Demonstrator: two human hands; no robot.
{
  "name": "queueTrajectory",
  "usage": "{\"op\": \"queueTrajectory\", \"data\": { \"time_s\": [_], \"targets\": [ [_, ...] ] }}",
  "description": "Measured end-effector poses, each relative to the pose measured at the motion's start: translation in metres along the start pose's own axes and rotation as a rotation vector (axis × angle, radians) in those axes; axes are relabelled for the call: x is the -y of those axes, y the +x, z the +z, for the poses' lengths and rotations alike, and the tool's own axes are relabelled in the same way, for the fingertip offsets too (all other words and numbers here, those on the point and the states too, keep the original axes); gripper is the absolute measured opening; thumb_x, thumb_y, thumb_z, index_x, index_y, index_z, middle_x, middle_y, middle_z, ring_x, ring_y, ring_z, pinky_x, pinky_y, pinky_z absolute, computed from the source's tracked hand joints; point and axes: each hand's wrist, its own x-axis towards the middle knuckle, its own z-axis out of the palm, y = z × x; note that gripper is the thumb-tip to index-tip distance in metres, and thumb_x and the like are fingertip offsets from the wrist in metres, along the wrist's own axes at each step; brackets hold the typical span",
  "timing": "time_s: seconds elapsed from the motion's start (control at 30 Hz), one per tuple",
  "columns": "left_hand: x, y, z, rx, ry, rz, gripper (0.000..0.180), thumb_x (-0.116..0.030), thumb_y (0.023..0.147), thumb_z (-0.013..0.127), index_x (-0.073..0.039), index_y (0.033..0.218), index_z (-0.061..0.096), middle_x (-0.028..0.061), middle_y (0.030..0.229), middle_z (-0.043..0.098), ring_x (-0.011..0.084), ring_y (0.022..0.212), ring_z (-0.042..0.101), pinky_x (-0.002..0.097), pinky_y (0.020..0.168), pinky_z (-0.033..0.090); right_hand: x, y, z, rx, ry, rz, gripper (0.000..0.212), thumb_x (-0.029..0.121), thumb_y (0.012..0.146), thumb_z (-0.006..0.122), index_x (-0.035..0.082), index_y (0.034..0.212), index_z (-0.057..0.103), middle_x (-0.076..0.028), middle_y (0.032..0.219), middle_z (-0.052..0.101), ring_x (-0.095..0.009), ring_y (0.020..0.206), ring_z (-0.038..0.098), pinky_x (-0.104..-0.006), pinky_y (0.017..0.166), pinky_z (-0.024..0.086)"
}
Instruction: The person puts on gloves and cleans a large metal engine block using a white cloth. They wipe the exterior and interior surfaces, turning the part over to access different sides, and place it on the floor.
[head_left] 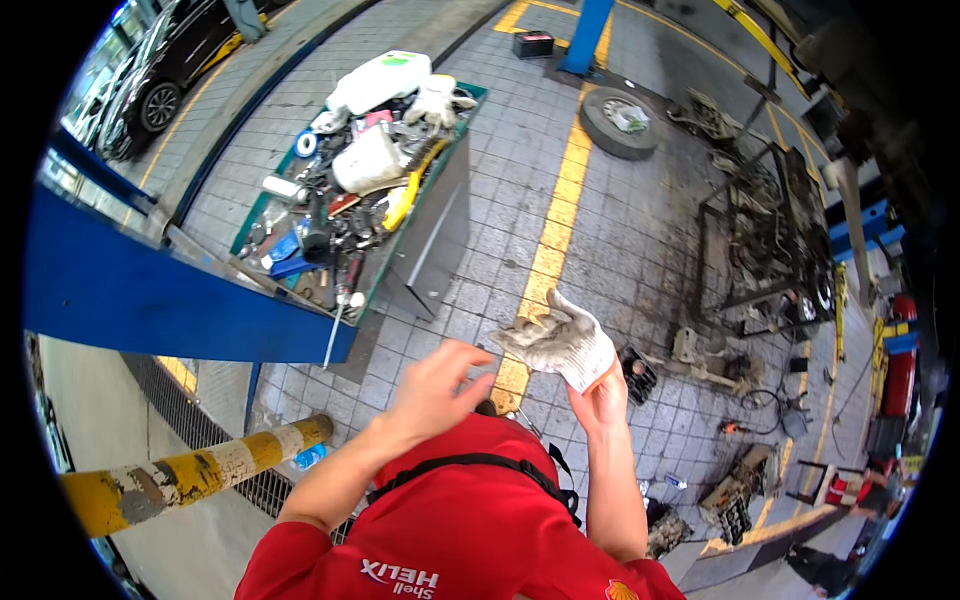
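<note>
A grey-stained white knitted work glove (560,345) with an orange-edged cuff is in front of my body. My right hand (603,402) is at the cuff and appears to grip it. The glove hides most of those fingers, and its own fingers point left and away from me. My left hand (440,385) is bare and holds nothing. Its fingers are curved, with a gap between them and the thumb, just left of the glove and apart from it.
At far left stands a tool cabinet (430,250) heaped with tools, bottles and rags. A blue lift beam (180,280) and a yellow-and-white post (200,463) are on my left. A tyre (618,122) lies ahead; engine parts (738,495) and a metal rack (760,230) are at right.
</note>
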Motion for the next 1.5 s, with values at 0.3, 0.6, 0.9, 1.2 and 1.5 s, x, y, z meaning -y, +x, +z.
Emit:
{"op": "queueTrajectory", "data": {
  "time_s": [0.3, 0.6, 0.9, 1.2, 1.5],
  "targets": [
    [0.037, 0.031, -0.091, -0.382, 0.182, -0.195, 0.010, -0.010, 0.099, 0.073, -0.004, 0.107, 0.072, 0.0061, 0.101, 0.069, 0.0130, 0.078, 0.063, 0.0279, 0.068, 0.051, 0.030, 0.011, 0.005, 0.342, 0.089, 0.098, 0.077, 0.050, 0.103, 0.064, 0.001, 0.157, 0.042, -0.018, 0.134, 0.067, -0.036, 0.125, 0.065, -0.0521, 0.113, 0.049],
    [0.161, 0.150, -0.219, -0.555, 0.334, -0.329, 0.028, -0.021, 0.100, 0.074, -0.003, 0.120, 0.070, 0.0086, 0.110, 0.074, 0.0169, 0.082, 0.068, 0.0335, 0.079, 0.056, 0.014, 0.071, -0.063, -0.019, -0.154, 0.123, 0.036, 0.015, 0.104, 0.051, 0.005, 0.137, 0.060, -0.014, 0.127, 0.071, -0.029, 0.115, 0.069, -0.0469, 0.100, 0.057],
    [0.364, 0.308, -0.282, -0.365, 0.578, -0.688, 0.052, -0.043, 0.096, 0.070, -0.007, 0.133, 0.070, 0.0185, 0.130, 0.074, 0.0360, 0.124, 0.069, 0.0461, 0.106, 0.053, 0.034, 0.144, 0.014, -0.354, -0.247, -0.008, 0.026, 0.008, 0.103, 0.048, 0.010, 0.126, 0.061, -0.002, 0.072, 0.058, -0.013, 0.063, 0.054, -0.0322, 0.062, 0.049],
    [0.443, 0.386, -0.269, -0.177, 0.740, -0.862, 0.072, -0.043, 0.086, 0.075, -0.012, 0.148, 0.058, 0.0198, 0.140, 0.065, 0.0395, 0.128, 0.065, 0.0500, 0.108, 0.052, 0.035, 0.186, 0.052, -0.373, -0.246, -0.104, 0.022, 0.019, 0.100, 0.060, 0.007, 0.119, 0.058, -0.007, 0.073, 0.067, -0.018, 0.062, 0.062, -0.0370, 0.063, 0.052],
    [0.381, 0.334, -0.335, -0.611, 0.559, -0.718, 0.049, -0.031, 0.090, 0.063, -0.004, 0.129, 0.070, 0.0179, 0.106, 0.077, 0.0350, 0.107, 0.074, 0.0468, 0.096, 0.055, 0.049, 0.214, 0.025, -0.330, -0.346, -0.178, 0.036, 0.042, 0.109, 0.059, 0.011, 0.090, 0.054, 0.001, 0.074, 0.054, -0.015, 0.061, 0.054, -0.0321, 0.059, 0.047]
  ]
}}
